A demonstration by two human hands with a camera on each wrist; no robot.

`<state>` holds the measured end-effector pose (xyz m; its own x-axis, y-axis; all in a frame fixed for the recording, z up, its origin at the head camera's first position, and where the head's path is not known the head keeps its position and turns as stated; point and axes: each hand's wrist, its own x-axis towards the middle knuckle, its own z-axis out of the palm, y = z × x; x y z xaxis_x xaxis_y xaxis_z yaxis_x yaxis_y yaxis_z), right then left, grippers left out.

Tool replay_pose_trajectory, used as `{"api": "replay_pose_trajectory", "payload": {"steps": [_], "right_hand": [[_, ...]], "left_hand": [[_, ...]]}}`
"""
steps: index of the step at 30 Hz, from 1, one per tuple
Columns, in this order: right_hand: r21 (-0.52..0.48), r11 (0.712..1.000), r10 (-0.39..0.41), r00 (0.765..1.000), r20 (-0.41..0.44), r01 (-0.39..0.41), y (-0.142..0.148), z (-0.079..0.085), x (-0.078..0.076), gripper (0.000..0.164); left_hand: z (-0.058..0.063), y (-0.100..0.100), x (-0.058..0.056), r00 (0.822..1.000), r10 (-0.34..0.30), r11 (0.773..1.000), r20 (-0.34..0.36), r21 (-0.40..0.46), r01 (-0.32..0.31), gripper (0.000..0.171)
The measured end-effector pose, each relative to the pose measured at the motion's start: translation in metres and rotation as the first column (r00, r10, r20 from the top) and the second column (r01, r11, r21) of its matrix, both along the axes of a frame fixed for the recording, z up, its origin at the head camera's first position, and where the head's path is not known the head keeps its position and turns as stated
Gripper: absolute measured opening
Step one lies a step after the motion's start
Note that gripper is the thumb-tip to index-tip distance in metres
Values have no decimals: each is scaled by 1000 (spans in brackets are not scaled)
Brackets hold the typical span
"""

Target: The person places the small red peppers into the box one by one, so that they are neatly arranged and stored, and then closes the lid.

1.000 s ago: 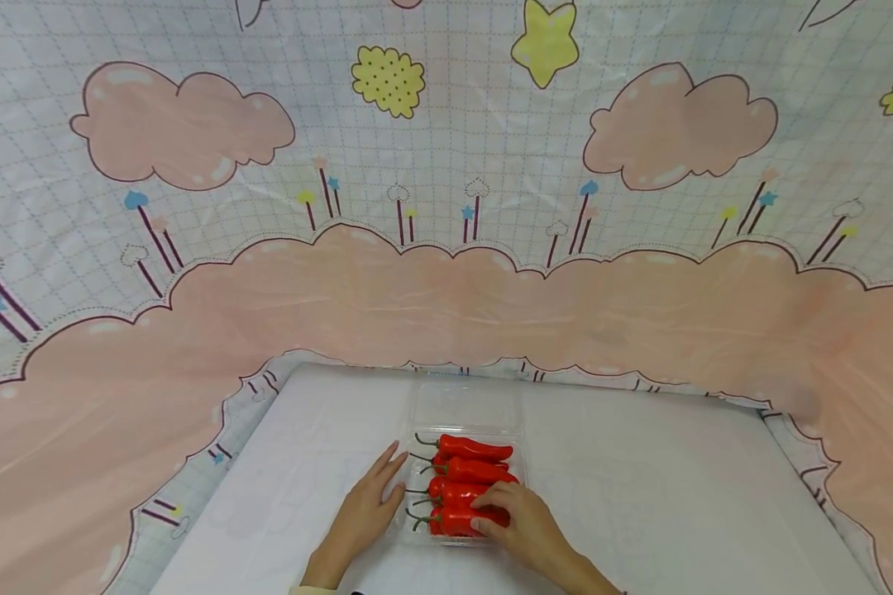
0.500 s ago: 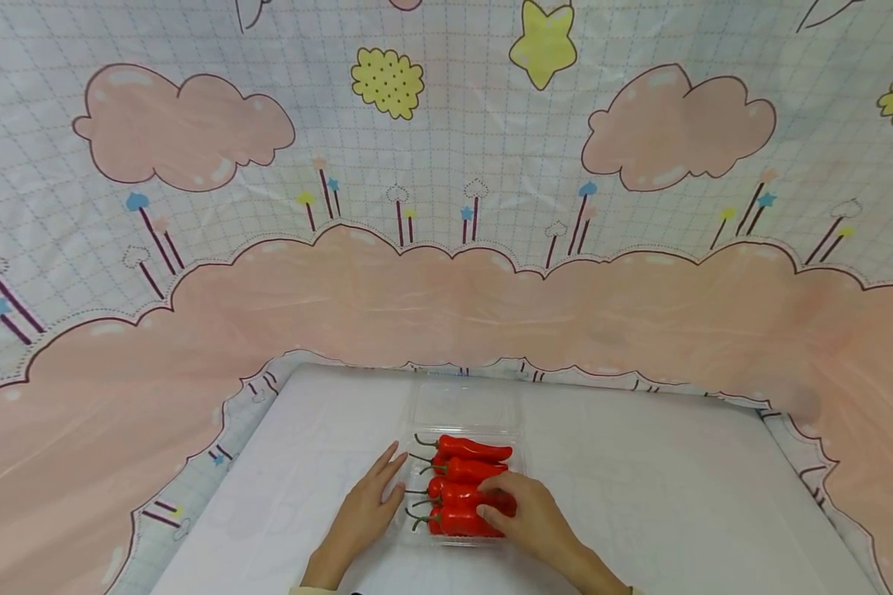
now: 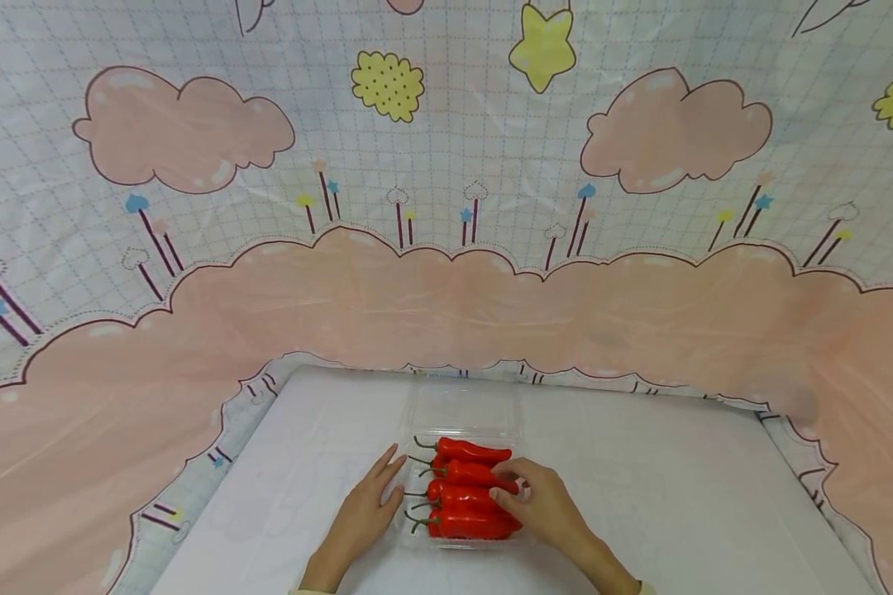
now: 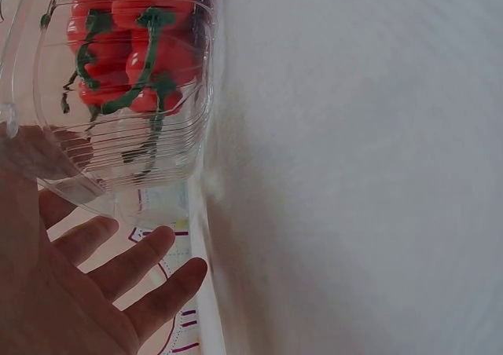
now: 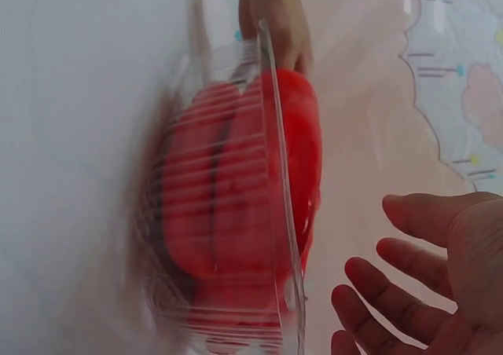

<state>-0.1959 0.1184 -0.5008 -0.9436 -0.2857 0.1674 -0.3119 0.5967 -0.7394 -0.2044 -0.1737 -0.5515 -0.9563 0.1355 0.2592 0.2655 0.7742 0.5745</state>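
Several red chili peppers (image 3: 476, 522) with green stems lie side by side, stems leftward, in a clear plastic clamshell box (image 3: 465, 544). Its lid (image 3: 465, 406) is folded back on the far side. My left hand (image 3: 365, 506) is at the box's left side, fingers spread and holding nothing; its thumb shows through the clear plastic in the left wrist view. My right hand (image 3: 546, 500) is at the peppers' right tips, thumb and fingers apart. In the right wrist view, the right fingers (image 5: 393, 300) are loosely bent beside the box wall, with nothing between them.
The box stands on a white-covered table (image 3: 640, 479). A curtain (image 3: 491, 306) printed with pink clouds and yellow stars hangs behind the table and along its sides.
My right hand has moved from the nearer peppers, where its fingers lay over them, away from me and to the right, off their tips. My left hand has stayed put.
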Motion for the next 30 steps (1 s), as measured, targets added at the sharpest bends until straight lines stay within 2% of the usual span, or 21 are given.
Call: {"api": "replay_pose_trajectory", "payload": {"steps": [6, 14, 20, 22, 30], "right_hand": [[-18, 999, -47, 999, -1, 47, 7, 2, -6, 29], [-72, 991, -119, 991, -65, 115, 15, 1, -20, 28], [-129, 983, -146, 984, -107, 131, 21, 3, -29, 28], [-137, 981, -154, 982, -106, 139, 23, 3, -32, 29], [-161, 969, -201, 978, -61, 189, 27, 1, -44, 34]], "left_hand": [[2, 1, 0, 999, 7, 1000, 36, 18, -8, 47], [0, 1, 0, 1000, 6, 1000, 21, 14, -6, 47], [-1, 0, 0, 1000, 4, 1000, 17, 8, -5, 47], [-1, 0, 0, 999, 13, 1000, 29, 14, -13, 47], [2, 1, 2, 1000, -2, 1000, -21, 3, 2, 46]]}}
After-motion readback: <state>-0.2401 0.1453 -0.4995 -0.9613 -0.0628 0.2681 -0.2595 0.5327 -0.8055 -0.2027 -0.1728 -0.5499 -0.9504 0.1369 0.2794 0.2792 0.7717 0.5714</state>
